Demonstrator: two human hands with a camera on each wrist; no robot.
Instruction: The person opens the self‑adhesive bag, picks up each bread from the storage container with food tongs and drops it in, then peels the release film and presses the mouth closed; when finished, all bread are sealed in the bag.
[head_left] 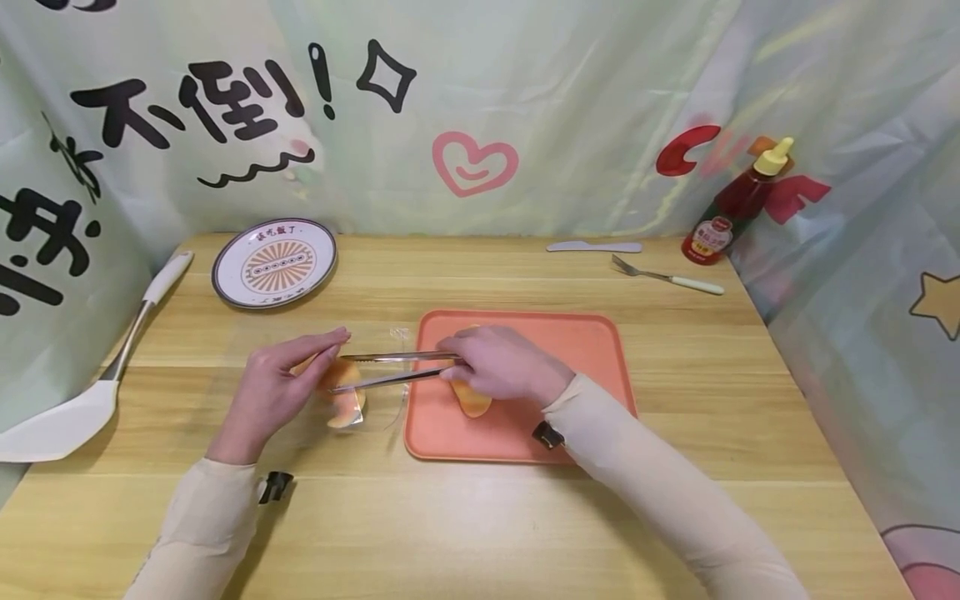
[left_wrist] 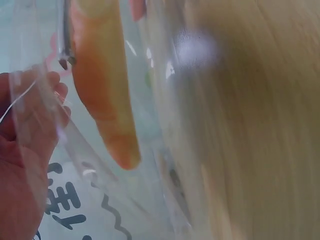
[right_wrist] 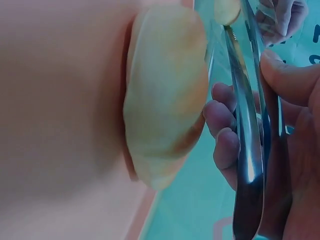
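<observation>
My left hand [head_left: 281, 387] pinches a clear plastic bag [left_wrist: 90, 172] over the table, left of a pink tray [head_left: 555, 437]. Inside or against the bag is a golden bread roll [left_wrist: 105, 85], long and tapered in the left wrist view. Metal tongs [head_left: 390, 381] are held in my right hand [head_left: 506, 362] above the tray, their arms pointing left. The tong tips reach the roll at the bag; whether they squeeze it I cannot tell. A second bread roll [right_wrist: 167, 95] lies on the tray, partly hidden under my right hand in the head view.
A patterned plate [head_left: 277, 262] stands at the back left, beside a white-bladed spatula [head_left: 67, 421]. Along the back right are a knife [head_left: 595, 247], a fork [head_left: 667, 277] and a red sauce bottle [head_left: 720, 217]. A printed cloth [head_left: 562, 100] hangs behind the table.
</observation>
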